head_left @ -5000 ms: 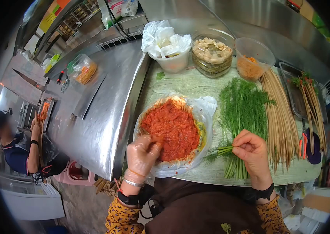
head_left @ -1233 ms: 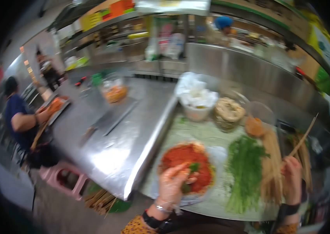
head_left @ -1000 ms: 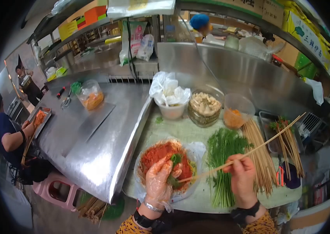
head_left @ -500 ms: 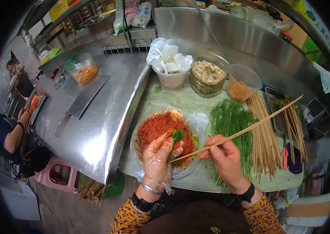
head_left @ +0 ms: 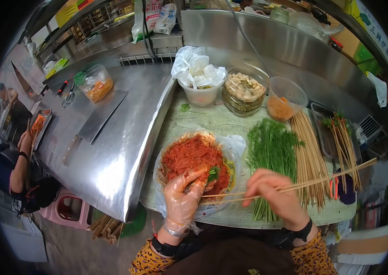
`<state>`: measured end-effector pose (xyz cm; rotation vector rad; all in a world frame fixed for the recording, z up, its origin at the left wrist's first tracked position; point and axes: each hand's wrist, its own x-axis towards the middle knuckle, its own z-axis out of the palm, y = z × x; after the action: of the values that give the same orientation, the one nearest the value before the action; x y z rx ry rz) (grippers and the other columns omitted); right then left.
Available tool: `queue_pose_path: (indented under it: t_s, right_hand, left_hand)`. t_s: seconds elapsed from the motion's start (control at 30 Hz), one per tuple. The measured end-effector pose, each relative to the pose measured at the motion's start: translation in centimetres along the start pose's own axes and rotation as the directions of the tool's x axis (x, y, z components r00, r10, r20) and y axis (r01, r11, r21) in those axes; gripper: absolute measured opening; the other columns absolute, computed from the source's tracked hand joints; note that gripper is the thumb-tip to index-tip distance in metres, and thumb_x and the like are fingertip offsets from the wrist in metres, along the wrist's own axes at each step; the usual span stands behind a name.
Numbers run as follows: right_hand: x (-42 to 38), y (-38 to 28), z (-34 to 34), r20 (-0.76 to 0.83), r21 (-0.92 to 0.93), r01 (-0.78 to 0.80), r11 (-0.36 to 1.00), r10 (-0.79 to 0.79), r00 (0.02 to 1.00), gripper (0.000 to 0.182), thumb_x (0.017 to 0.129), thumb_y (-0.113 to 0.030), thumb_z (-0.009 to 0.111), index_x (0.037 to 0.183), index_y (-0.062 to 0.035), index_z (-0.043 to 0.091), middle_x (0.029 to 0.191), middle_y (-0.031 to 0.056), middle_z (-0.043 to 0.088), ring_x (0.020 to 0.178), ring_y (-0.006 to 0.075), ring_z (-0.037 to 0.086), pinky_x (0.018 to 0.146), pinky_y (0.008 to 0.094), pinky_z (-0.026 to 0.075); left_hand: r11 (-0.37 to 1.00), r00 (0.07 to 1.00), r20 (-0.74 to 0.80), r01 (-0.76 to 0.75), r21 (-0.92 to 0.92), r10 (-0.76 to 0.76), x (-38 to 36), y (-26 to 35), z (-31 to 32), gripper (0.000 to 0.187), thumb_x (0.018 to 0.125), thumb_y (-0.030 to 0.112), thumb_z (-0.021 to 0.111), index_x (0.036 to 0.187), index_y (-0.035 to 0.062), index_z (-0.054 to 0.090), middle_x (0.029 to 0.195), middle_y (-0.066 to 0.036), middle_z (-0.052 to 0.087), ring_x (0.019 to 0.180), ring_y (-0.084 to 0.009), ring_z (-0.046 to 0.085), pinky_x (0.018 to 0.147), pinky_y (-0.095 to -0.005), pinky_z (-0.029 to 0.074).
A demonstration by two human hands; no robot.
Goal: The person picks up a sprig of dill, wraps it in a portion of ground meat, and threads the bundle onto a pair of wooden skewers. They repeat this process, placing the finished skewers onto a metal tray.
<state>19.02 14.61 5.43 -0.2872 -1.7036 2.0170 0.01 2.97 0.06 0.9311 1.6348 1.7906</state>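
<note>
My left hand (head_left: 182,197), in a clear plastic glove smeared with red, is closed round some green herb (head_left: 213,173) above a bowl of red paste (head_left: 189,156). My right hand (head_left: 276,192), bare and a little blurred, grips long thin wooden skewers (head_left: 331,176). Their left ends reach the fingers of my left hand, and their other ends point out to the right. Below the skewers lies a bunch of feathery greens (head_left: 273,151), with a pile of loose skewers (head_left: 311,160) beside it.
At the back stand a bag-covered tub (head_left: 202,95), a jar of pale pieces (head_left: 245,89) and a tub of orange shreds (head_left: 283,101). A metal tray (head_left: 324,133) holds filled skewers. A cleaver (head_left: 104,114) lies on the left steel counter. Another person's arm (head_left: 19,169) is far left.
My right hand has moved right and turned, and the skewers now lie flatter, with two lengths showing apart. My left hand has shifted slightly left and down.
</note>
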Motion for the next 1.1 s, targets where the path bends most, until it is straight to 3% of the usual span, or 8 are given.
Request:
queue_pose_path:
  t_s: [0.13, 0.33, 0.63, 0.9, 0.97, 1.1]
  right_hand:
    - [0.6, -1.4, -0.6, -0.180, -0.006, 0.109, 0.994, -0.108, 0.978, 0.024, 0.094, -0.015, 0.049, 0.090, 0.0066, 0.059, 0.091, 0.0119, 0.054, 0.080, 0.0213, 0.064, 0.073, 0.0298, 0.054]
    - [0.9, -1.2, -0.4, -0.223, 0.048, 0.150, 0.988, -0.135, 0.965, 0.037, 0.098, -0.028, 0.043, 0.088, 0.0047, 0.055, 0.089, 0.0104, 0.054, 0.073, 0.0221, 0.065, 0.068, 0.0273, 0.053]
    - [0.9, -0.6, -0.1, -0.289, -0.022, 0.140, 0.990, -0.141, 0.947, 0.025, 0.098, -0.019, 0.041, 0.089, 0.0017, 0.051, 0.085, 0.0084, 0.053, 0.071, 0.0198, 0.065, 0.063, 0.0258, 0.053]
    - [1.1, -0.8, 0.0, -0.296, -0.065, 0.073, 0.995, -0.089, 0.951, 0.026, 0.098, -0.021, 0.042, 0.088, 0.0000, 0.053, 0.079, 0.0062, 0.057, 0.071, 0.0174, 0.065, 0.063, 0.0240, 0.051]
    - [1.1, -0.8, 0.0, -0.301, -0.075, 0.066, 0.995, -0.086, 0.950, 0.026, 0.098, -0.022, 0.042, 0.088, -0.0003, 0.053, 0.078, 0.0059, 0.057, 0.071, 0.0168, 0.065, 0.063, 0.0236, 0.051]
    - [1.2, -1.1, -0.2, -0.274, -0.111, 0.054, 0.992, -0.083, 0.958, 0.026, 0.098, -0.021, 0.043, 0.088, -0.0001, 0.053, 0.078, 0.0059, 0.057, 0.072, 0.0162, 0.065, 0.064, 0.0240, 0.050]
  left_hand:
    - [0.998, 0.999, -0.008, -0.043, 0.039, 0.044, -0.6, 0.9, 0.2, 0.024, 0.075, -0.006, 0.057, 0.097, -0.0032, 0.067, 0.094, -0.010, 0.066, 0.085, -0.0150, 0.061, 0.077, -0.0267, 0.048]
    - [0.997, 0.996, 0.050, -0.070, 0.026, 0.069, -0.8, 1.1, 0.0, 0.023, 0.075, -0.007, 0.057, 0.096, -0.0042, 0.066, 0.099, -0.011, 0.066, 0.090, -0.0160, 0.061, 0.080, -0.0272, 0.048]
    - [0.997, 0.997, 0.042, -0.070, -0.037, 0.071, -0.8, 0.8, 0.4, 0.023, 0.076, -0.005, 0.058, 0.098, -0.0032, 0.066, 0.097, -0.010, 0.066, 0.090, -0.0166, 0.061, 0.082, -0.0272, 0.047]
    - [1.000, 0.998, 0.055, 0.013, -0.028, -0.012, -0.7, 0.4, 0.6, 0.030, 0.079, -0.004, 0.058, 0.108, -0.0040, 0.062, 0.099, -0.009, 0.065, 0.092, -0.0141, 0.060, 0.083, -0.0252, 0.046]
    - [0.973, 0.993, 0.051, 0.113, -0.204, -0.105, -0.8, 0.0, 0.7, 0.028, 0.081, -0.004, 0.057, 0.109, -0.0053, 0.061, 0.102, -0.009, 0.064, 0.092, -0.0138, 0.059, 0.082, -0.0245, 0.046]
    - [0.912, 0.986, 0.084, 0.164, -0.375, -0.143, -0.7, 1.0, 0.6, 0.026, 0.083, -0.003, 0.057, 0.109, -0.0073, 0.060, 0.103, -0.010, 0.063, 0.092, -0.0136, 0.059, 0.082, -0.0240, 0.047]
